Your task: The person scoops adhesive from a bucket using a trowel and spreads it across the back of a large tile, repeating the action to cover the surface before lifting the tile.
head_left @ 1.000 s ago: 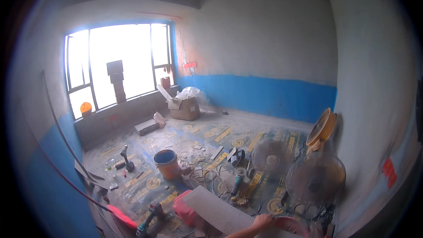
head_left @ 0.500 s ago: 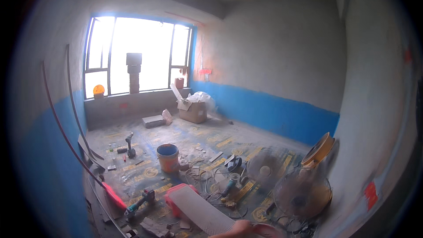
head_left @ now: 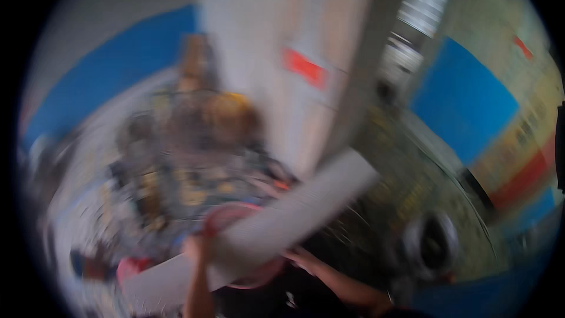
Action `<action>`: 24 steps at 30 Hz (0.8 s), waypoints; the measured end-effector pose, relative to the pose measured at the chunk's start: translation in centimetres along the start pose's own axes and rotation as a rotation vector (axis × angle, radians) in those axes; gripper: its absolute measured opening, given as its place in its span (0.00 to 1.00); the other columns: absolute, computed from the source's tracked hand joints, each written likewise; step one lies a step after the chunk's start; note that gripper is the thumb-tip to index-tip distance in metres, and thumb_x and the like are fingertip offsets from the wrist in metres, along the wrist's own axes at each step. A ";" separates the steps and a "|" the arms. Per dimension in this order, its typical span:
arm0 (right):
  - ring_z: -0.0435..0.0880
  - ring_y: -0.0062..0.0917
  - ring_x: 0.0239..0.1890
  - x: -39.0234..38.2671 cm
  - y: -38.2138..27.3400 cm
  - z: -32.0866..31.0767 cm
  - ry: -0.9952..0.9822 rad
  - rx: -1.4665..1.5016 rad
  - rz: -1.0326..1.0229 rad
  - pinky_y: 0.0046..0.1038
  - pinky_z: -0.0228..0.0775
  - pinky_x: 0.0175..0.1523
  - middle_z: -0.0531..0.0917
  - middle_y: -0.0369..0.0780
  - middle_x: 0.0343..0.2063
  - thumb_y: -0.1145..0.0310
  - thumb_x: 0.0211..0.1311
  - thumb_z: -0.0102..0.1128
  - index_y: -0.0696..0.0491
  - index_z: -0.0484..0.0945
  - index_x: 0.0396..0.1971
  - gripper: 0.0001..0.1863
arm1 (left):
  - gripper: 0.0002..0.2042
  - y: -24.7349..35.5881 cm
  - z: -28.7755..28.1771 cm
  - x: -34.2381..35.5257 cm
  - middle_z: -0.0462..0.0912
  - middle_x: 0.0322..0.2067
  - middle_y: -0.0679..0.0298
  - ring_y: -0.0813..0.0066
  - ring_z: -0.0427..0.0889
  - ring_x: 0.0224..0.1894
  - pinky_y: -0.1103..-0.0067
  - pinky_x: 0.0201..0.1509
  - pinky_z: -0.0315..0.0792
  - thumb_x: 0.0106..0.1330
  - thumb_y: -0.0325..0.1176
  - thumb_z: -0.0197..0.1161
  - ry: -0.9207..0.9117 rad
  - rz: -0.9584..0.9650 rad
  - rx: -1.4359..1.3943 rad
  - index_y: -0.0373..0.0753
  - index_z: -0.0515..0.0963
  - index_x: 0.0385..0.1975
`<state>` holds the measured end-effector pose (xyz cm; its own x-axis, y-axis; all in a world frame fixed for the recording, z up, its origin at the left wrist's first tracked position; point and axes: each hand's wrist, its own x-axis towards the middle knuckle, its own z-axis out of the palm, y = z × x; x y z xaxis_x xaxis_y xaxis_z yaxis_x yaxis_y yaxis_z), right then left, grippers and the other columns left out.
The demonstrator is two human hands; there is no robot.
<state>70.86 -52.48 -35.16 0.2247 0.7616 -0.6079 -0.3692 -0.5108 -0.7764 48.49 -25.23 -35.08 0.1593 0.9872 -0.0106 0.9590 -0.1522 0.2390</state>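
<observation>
Board: a long, flat, pale grey rectangular board (head_left: 265, 229) lies over a round pink-red basin (head_left: 226, 215), in front of the person's dark clothing (head_left: 265, 300).
Long axis: diagonal, from the near left to the far right, one short end beside the left forearm and the other toward the foot of the pale wall.
Board's face: the broad side looks up; its long edges run straight and parallel.
Left hand: the left hand (head_left: 198, 248) is at the board's far long edge, the forearm crossing over the face; blur hides the fingers, so I cannot tell whether they grasp it.
Right hand: the right hand (head_left: 300, 258) is at the near long edge, beside the basin; whether it grips or only touches, I cannot tell.
Near left: a blurred pinkish-red object (head_left: 132, 266) sits by the board's near end.
Floor: a dark, littered floor with yellow markings (head_left: 400, 191) spreads beyond the board.
Right of the board: a round thing with a pale grey rim and dark centre (head_left: 432, 244).
Far left: a grey wall with a broad blue band (head_left: 118, 62); a blurred round yellow-brown shape (head_left: 232, 118) stands nearer.
Far middle: a pale wall (head_left: 259, 35) bears a red patch (head_left: 305, 69).
Far right: a blue rectangular wall area (head_left: 465, 103) and a bright gridded pane (head_left: 424, 3).
</observation>
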 end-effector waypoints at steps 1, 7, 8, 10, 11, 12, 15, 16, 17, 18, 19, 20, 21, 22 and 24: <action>0.74 0.31 0.55 -0.7 2.9 -2.2 0.268 -0.223 -0.111 0.33 0.65 0.59 0.75 0.48 0.54 0.39 0.55 0.62 0.63 0.65 0.60 0.45 | 0.25 0.6 1.4 -0.2 0.84 0.29 0.50 0.53 0.84 0.33 0.62 0.34 0.76 0.67 0.54 0.51 0.001 0.131 -0.115 0.36 0.84 0.28; 0.84 0.33 0.39 -21.5 -4.7 -4.8 0.729 -0.504 -0.140 0.31 0.74 0.45 0.84 0.47 0.35 0.49 0.60 0.62 0.61 0.76 0.46 0.28 | 0.27 7.4 1.6 5.4 0.83 0.40 0.51 0.46 0.80 0.44 0.57 0.45 0.70 0.67 0.61 0.44 -0.126 0.141 -0.080 0.44 0.81 0.41; 0.85 0.33 0.37 -24.6 -6.7 -5.2 0.840 -0.516 -0.165 0.31 0.74 0.43 0.84 0.46 0.33 0.51 0.60 0.62 0.59 0.78 0.43 0.24 | 0.27 8.5 0.8 6.4 0.82 0.40 0.51 0.46 0.79 0.44 0.57 0.45 0.70 0.67 0.61 0.44 -0.116 0.161 -0.071 0.44 0.81 0.41; 0.83 0.44 0.38 -31.7 -2.9 -10.8 1.105 -0.751 -0.085 0.39 0.73 0.43 0.83 0.49 0.33 0.55 0.62 0.57 0.58 0.79 0.40 0.19 | 0.26 7.4 1.4 3.0 0.82 0.40 0.52 0.46 0.79 0.44 0.56 0.45 0.69 0.68 0.61 0.44 -0.131 0.128 -0.096 0.44 0.80 0.42; 0.82 0.46 0.39 -33.0 -2.5 -13.6 1.254 -0.687 -0.020 0.40 0.72 0.44 0.83 0.50 0.34 0.55 0.61 0.57 0.58 0.79 0.39 0.20 | 0.26 8.3 -0.4 4.1 0.82 0.40 0.53 0.47 0.79 0.44 0.57 0.45 0.69 0.68 0.60 0.44 -0.117 0.138 -0.058 0.44 0.79 0.42; 0.81 0.48 0.40 -34.6 -2.7 -15.7 1.412 -0.639 0.066 0.42 0.72 0.44 0.83 0.52 0.34 0.54 0.61 0.56 0.59 0.79 0.39 0.21 | 0.26 8.8 -0.4 4.9 0.82 0.40 0.53 0.47 0.79 0.44 0.57 0.46 0.69 0.68 0.60 0.44 -0.103 0.149 -0.060 0.44 0.79 0.41; 0.81 0.48 0.42 -36.9 3.7 -24.6 1.570 -0.763 0.210 0.43 0.72 0.46 0.83 0.52 0.36 0.53 0.60 0.56 0.59 0.79 0.38 0.21 | 0.25 8.1 -0.3 4.7 0.82 0.40 0.55 0.49 0.79 0.45 0.58 0.46 0.70 0.68 0.60 0.44 -0.076 0.155 -0.078 0.44 0.79 0.41; 0.81 0.48 0.43 -36.6 6.0 -27.5 1.539 -0.799 0.314 0.43 0.72 0.47 0.83 0.52 0.36 0.53 0.60 0.56 0.59 0.79 0.38 0.22 | 0.26 7.0 -0.2 4.6 0.82 0.40 0.54 0.49 0.79 0.45 0.58 0.45 0.70 0.68 0.60 0.44 -0.074 0.155 -0.086 0.44 0.79 0.41; 0.81 0.47 0.44 -35.9 8.5 -29.7 1.510 -0.828 0.420 0.42 0.73 0.48 0.83 0.51 0.37 0.53 0.59 0.57 0.59 0.79 0.39 0.22 | 0.26 5.4 0.4 4.8 0.82 0.40 0.54 0.49 0.79 0.44 0.58 0.45 0.70 0.68 0.60 0.44 -0.079 0.160 -0.084 0.44 0.79 0.41; 0.81 0.46 0.45 -35.8 10.7 -31.9 1.494 -0.856 0.529 0.41 0.73 0.50 0.83 0.51 0.38 0.53 0.58 0.58 0.59 0.79 0.39 0.22 | 0.26 5.3 1.4 4.9 0.83 0.39 0.54 0.48 0.79 0.44 0.58 0.45 0.70 0.68 0.60 0.44 -0.088 0.175 -0.094 0.44 0.80 0.41; 0.81 0.46 0.46 -34.9 11.2 -33.0 1.450 -0.890 0.625 0.41 0.73 0.51 0.84 0.50 0.39 0.53 0.58 0.58 0.59 0.80 0.40 0.23 | 0.26 4.9 1.5 4.4 0.82 0.39 0.53 0.48 0.79 0.43 0.58 0.45 0.70 0.69 0.60 0.44 -0.086 0.172 -0.074 0.43 0.80 0.42; 0.81 0.45 0.48 -34.4 12.0 -33.7 1.381 -0.823 0.685 0.40 0.73 0.52 0.83 0.50 0.41 0.53 0.57 0.59 0.59 0.80 0.41 0.23 | 0.26 4.5 1.6 4.0 0.82 0.39 0.53 0.48 0.79 0.43 0.58 0.44 0.70 0.69 0.60 0.44 -0.085 0.169 -0.053 0.43 0.80 0.42; 0.81 0.44 0.49 -33.4 11.4 -33.8 1.314 -0.757 0.738 0.40 0.73 0.53 0.83 0.50 0.42 0.53 0.56 0.60 0.59 0.80 0.42 0.23 | 0.27 4.3 1.4 3.9 0.82 0.39 0.52 0.47 0.79 0.42 0.58 0.44 0.70 0.69 0.60 0.44 -0.080 0.166 -0.037 0.43 0.80 0.42; 0.81 0.43 0.50 -32.5 10.8 -34.0 1.246 -0.692 0.790 0.39 0.73 0.54 0.83 0.50 0.44 0.54 0.56 0.60 0.59 0.81 0.43 0.24 | 0.27 4.0 1.1 4.0 0.82 0.40 0.52 0.48 0.79 0.43 0.58 0.44 0.70 0.69 0.60 0.44 -0.077 0.158 -0.023 0.42 0.80 0.42; 0.81 0.42 0.51 -31.7 14.5 -37.7 1.098 -0.787 0.842 0.39 0.73 0.54 0.82 0.48 0.47 0.55 0.55 0.60 0.57 0.82 0.43 0.22 | 0.27 4.3 1.6 4.4 0.81 0.43 0.53 0.50 0.79 0.45 0.59 0.46 0.70 0.69 0.59 0.43 -0.096 0.164 -0.015 0.41 0.79 0.42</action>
<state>92.39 -99.09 -33.47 0.8473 -0.2997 -0.4385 -0.2587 -0.9539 0.1520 53.73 -21.61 -35.61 0.3355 0.9400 -0.0626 0.9148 -0.3092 0.2600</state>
